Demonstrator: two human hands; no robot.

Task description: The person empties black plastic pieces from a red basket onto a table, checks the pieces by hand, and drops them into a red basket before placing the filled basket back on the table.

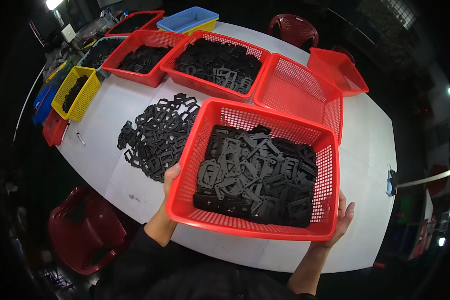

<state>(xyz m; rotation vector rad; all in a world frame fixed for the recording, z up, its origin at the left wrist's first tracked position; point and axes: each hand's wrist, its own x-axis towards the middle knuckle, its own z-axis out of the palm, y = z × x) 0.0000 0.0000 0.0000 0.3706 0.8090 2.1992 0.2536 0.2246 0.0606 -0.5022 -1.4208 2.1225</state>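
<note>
Between my two hands is a red perforated plastic basket (255, 231), held up over the near side of the white table. Inside it lies a heap of flat dark grey and black frame-shaped plastic parts (245, 165). My left hand (171, 179) grips the basket's left side, thumb at the rim and the other fingers hidden. My right hand (343, 220) supports the lower right side, its fingers partly behind the wall. Just left of the basket, a loose pile of black frame-shaped parts (160, 135) is spread on the table.
Behind stand red baskets of black parts, one large (167, 65), and an empty red basket (300, 85). A yellow basket (87, 97) stands at left, a blue tray (187, 20) at the back. Dark red chairs (87, 230) flank the white table (370, 150). A marker (80, 138) lies left.
</note>
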